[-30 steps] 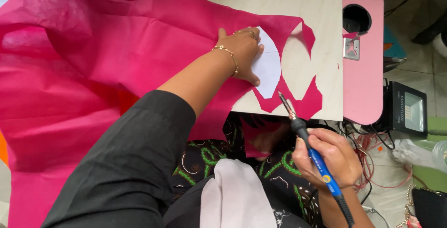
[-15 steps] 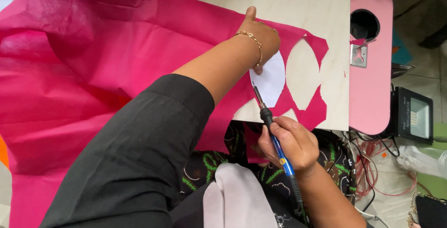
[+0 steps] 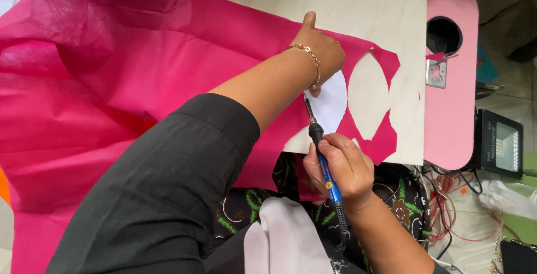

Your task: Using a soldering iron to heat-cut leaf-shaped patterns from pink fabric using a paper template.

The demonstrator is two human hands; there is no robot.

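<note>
A large sheet of pink fabric (image 3: pixel 112 67) fills the left and middle of the frame, draped over a pale wooden board (image 3: pixel 347 5) whose bare surface shows along the top centre. The left hand (image 3: pixel 320 50), wearing a gold bracelet (image 3: pixel 310 58), lies pressed down on the fabric just above the middle of the frame, thumb pointing up toward the top edge; it grasps nothing but pins the cloth and a white paper shape (image 3: pixel 330 103) against the board. The right hand (image 3: pixel 338 167), lower centre, is clenched around a blue-handled soldering iron (image 3: pixel 324 167), whose metal tip points up and left and meets the left edge of the white paper shape just below the left wrist.

To the right of the paper, a leaf-shaped hole (image 3: pixel 368 95) cut in the fabric shows the board beneath, and further right the fabric ends in a curved cut edge with bare board beyond it. A narrow pink strip separates the paper from the hole. Open board remains above the left hand and at the right.

A pink table (image 3: pixel 453 128) with a round hole runs down the right side. A small black lamp (image 3: pixel 500 145) and red wires (image 3: pixel 447 195) sit at the lower right.
</note>
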